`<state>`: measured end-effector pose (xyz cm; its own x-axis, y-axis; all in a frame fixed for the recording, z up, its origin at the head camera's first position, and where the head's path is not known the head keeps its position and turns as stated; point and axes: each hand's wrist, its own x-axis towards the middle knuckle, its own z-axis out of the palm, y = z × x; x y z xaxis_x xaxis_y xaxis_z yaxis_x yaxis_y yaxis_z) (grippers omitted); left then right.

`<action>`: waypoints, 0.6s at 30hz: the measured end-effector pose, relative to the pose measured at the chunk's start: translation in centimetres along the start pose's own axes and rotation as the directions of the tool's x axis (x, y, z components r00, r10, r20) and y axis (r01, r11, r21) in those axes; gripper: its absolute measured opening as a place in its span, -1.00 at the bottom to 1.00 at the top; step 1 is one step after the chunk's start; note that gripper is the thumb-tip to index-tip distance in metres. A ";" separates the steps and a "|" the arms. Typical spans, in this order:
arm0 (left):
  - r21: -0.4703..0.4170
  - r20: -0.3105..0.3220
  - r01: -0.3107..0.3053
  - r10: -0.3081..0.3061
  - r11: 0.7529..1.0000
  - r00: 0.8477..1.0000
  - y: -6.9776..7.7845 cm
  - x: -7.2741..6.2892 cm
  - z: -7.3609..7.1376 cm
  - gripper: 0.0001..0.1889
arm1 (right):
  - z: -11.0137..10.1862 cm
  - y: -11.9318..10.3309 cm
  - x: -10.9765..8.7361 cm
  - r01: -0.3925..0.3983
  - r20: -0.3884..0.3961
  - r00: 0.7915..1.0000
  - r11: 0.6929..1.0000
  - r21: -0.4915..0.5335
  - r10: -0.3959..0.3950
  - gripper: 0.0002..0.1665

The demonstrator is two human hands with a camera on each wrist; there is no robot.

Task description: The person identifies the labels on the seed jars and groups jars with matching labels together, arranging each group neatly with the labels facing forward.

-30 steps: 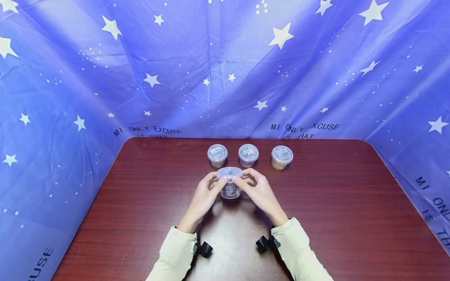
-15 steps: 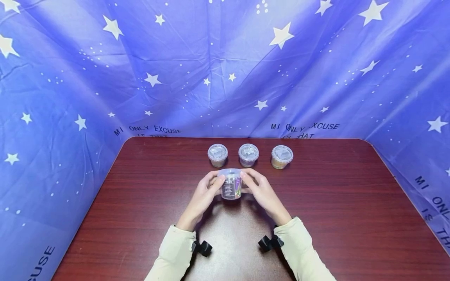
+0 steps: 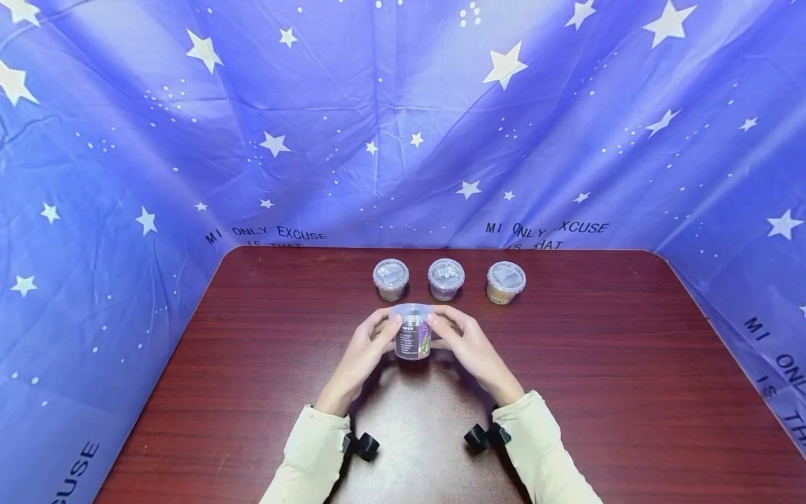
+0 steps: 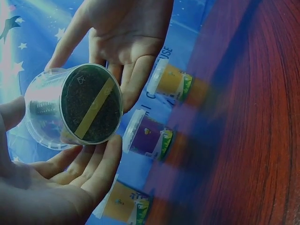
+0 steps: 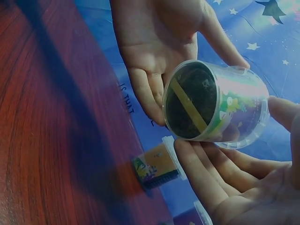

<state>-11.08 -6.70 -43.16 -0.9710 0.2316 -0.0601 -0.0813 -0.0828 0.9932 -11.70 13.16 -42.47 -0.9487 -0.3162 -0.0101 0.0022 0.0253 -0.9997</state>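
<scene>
While left hand [image 3: 367, 341] and right hand [image 3: 464, 339] grip the clear tub [image 3: 413, 343], press evenly. Avoid bumping lidded cups [image 3: 446, 281] near the far edge of the tabletop [image 3: 264, 350].

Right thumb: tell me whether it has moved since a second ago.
Yes: the right thumb has shifted slightly rightward, judged against the middle back cup.

Tabletop [image 3: 630, 364]: dark red, wood grain, glossy, far corners rounded, bright glare at front middle. On it, near far edge, around mid-width: three lidded cups, one row, all upright, not touching. Left cup [image 3: 391, 281] orange-sided, middle cup [image 3: 446, 281] purple-sided, right cup [image 3: 506, 284] orange-sided. Clear-whitish lids, all on.
</scene>
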 end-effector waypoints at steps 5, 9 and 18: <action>0.029 -0.086 -0.026 0.028 0.999 0.996 0.0 0.0 0.3 -0.62 | 0.2 -0.2 0.1 -0.005 -0.062 0.998 1.000 0.006 0.006 -0.54; 0.062 -0.119 -0.051 0.058 0.997 0.991 0.0 -0.1 0.5 -0.62 | 0.2 0.0 0.2 -0.005 -0.089 0.996 1.000 0.007 0.006 -0.55; 0.049 -0.103 -0.013 0.018 0.999 0.995 0.3 -0.1 0.7 -0.60 | 0.4 -0.2 0.3 -0.001 -0.124 0.992 1.000 -0.022 -0.001 -0.56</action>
<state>-10.83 -6.05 -42.77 -0.9903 0.1290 -0.0517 -0.0570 -0.0380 0.9976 -11.84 12.71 -42.26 -0.9805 -0.1966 -0.0057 -0.0036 0.0470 -0.9989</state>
